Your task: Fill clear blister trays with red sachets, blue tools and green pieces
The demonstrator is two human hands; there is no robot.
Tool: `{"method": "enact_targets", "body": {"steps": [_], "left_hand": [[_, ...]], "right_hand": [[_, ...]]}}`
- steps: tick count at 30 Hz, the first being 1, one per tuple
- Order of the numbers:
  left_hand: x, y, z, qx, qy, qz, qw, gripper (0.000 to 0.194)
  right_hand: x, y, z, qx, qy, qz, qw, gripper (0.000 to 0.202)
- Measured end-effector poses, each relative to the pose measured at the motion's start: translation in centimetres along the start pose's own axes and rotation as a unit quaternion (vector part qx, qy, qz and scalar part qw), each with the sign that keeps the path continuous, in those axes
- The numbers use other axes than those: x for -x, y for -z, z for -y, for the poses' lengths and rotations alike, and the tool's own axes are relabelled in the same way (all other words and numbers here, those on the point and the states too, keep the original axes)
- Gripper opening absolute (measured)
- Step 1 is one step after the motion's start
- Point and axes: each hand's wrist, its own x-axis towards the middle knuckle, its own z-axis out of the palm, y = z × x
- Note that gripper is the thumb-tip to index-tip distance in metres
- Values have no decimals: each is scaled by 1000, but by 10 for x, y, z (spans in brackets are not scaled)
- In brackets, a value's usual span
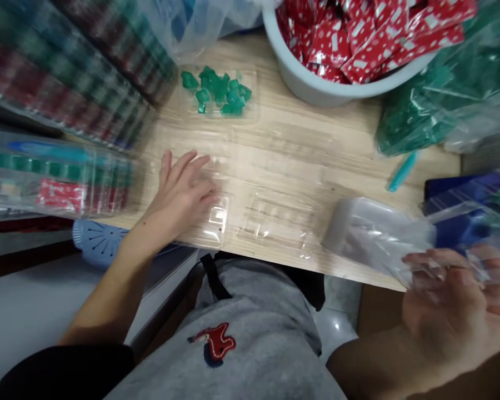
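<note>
My left hand (183,191) lies with fingers spread over clear plastic trays (216,222) on the left of the wooden table; whether it presses on them I cannot tell. More clear trays (275,216) with small moulded compartments lie to its right. At the lower right, my right hand (454,300) is blurred, its fingers curled around a clear plastic piece (479,266) whose exact shape is unclear. Just left of that hand stands a pale grey container (366,228) with clear plastic on it. Green translucent pieces (220,89) sit in a clear tray beyond my left hand.
A grey tub (329,91) of red dotted packets stands at the back. Filled clear boxes are stacked (66,72) at the left, with another filled box (62,175) nearer. A bag of green pieces (429,111), a turquoise pen-like tool (402,171) and a blue box (450,222) are at the right.
</note>
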Motion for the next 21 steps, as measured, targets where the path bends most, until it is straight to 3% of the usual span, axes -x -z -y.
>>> {"method": "enact_targets", "body": {"steps": [4,7,11,13,15,18,21], "left_hand": [[-7,1,6,19,32,-7,999,12],[-11,2,-2,20,11,-25,999,13],[-3,1,-29,1,-103,-66,993,14],[7,-6,-44,2,-185,-69,980,13],[18,-17,-52,1,-227,-56,972,14],[30,-35,-53,-11,-208,-49,977,15],[33,-42,-48,4,-194,-60,979,17]], "right_hand": [[-3,3,-4,4,-13,-5,1000,28],[-6,3,-5,-2,-7,7,1000,27],[-11,3,-10,-16,18,8,1000,27],[-14,4,-13,-34,30,-3,999,26],[-16,5,-16,-48,33,-3,998,26],[-15,4,-16,-42,25,14,999,26],[-9,-1,-13,-34,-1,40,999,27]]}}
